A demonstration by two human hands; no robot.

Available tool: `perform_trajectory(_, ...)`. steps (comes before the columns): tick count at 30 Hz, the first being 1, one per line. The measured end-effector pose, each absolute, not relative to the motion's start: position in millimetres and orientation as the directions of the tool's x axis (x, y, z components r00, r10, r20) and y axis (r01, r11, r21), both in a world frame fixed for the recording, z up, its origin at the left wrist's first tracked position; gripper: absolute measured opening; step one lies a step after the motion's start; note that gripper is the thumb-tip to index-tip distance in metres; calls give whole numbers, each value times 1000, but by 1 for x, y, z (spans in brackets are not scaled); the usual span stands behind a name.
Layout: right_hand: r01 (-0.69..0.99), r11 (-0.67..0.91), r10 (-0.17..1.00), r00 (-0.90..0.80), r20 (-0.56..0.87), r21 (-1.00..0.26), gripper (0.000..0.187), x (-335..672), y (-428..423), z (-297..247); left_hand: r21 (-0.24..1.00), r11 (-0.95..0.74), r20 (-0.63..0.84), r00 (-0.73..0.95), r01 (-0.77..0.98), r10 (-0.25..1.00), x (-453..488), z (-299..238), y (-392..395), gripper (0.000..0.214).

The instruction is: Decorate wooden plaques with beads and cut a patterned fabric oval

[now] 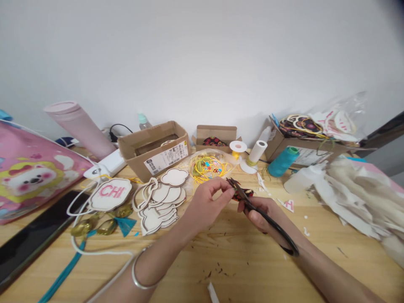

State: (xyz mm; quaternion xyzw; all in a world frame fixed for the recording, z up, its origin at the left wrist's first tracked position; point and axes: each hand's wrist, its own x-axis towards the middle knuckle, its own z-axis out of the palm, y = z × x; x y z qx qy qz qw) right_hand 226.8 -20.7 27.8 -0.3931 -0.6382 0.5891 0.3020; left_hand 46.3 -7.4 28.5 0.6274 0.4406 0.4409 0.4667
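Near the middle of the table, my left hand (213, 200) pinches the edge of a small dark patterned fabric piece (248, 193) with red and yellow in it. Black-handled scissors (279, 230) rest in my right hand (260, 212), their loops reaching back over the wrist. The blades point away to the left, across the fabric piece and close to my left fingertips. Whether the blades touch the piece I cannot tell. My right fingertips are also near the piece, partly hidden by the scissors.
Flat white wooden shapes (166, 195) and a "CHI" plaque (110, 193) lie left. Behind stand an open cardboard box (166, 158), tangled yellow cords (210, 167), a white spool (259, 150) and a teal thread cone (282, 162). Crumpled beige cloth (353, 198) lies right.
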Motion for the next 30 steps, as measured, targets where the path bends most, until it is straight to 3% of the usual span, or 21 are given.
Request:
perform_trajectory(19,201,-7,875,-474,-103,-980,54,225,-21,33,941,-258,218,192,221,957,44,35,-8,16)
perform_trajectory(30,155,28,884,-466,-48,-988,53,222,-18,28,996,-83,75,205,29,976,51,29,-11,16)
